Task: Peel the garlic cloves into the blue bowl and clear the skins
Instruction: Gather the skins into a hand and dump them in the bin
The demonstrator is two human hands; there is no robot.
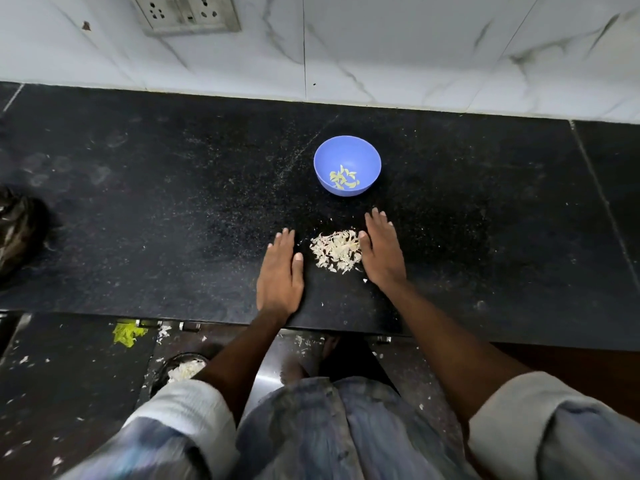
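Skins (pixel 336 251): a pile on the bench (pixel 173 202), between both hands.
Left hand (pixel 281 271): fingers straight, flat, holding nothing, just beside pile.
Right hand (pixel 382 252): fingers straight, touching pile.
Bowl (pixel 347 165): beyond the fingertips, cloves (pixel 343 178) inside.

On the black stone counter (pixel 173 220) a blue bowl (pixel 347 165) holds peeled garlic cloves (pixel 343 178). Nearer the edge lies a heap of garlic skins (pixel 335 251). The left hand (pixel 281 275) rests flat just beside the heap, fingers straight; the right hand (pixel 382 249) lies flat and seems to touch its other side.
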